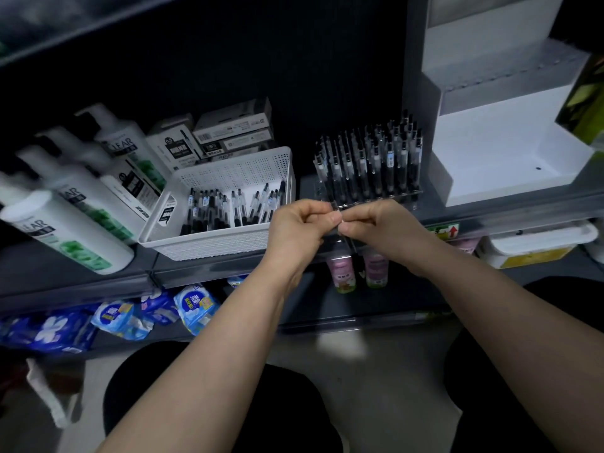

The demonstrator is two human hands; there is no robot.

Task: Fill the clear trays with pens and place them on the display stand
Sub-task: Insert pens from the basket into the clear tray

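Count of items: one clear tray, standing on the shelf just beyond the hands and densely filled with upright black pens; the pens are too crowded for an exact count. One white perforated basket sits beyond and to the left of the left hand, holding roughly fifteen to twenty loose pens leaning against each other. One white stepped display stand stands beyond and to the right of the right hand, with no tray on its visible steps. At least four white pump bottles lie far left of the hands. Several pen boxes are stacked behind the basket; the number cannot be fixed.

Left hand: fingers curled narrow, thumb and forefinger pinched on the upper end of a single pen.

Right hand: fingers likewise closed narrow, fingertips meeting the left thumb on the same pen. The pen's lower end projects downward between the two hands, in front of the shelf edge.

Both hands are held together directly in front of the clear tray, near its front edge; contact with the tray cannot be determined.
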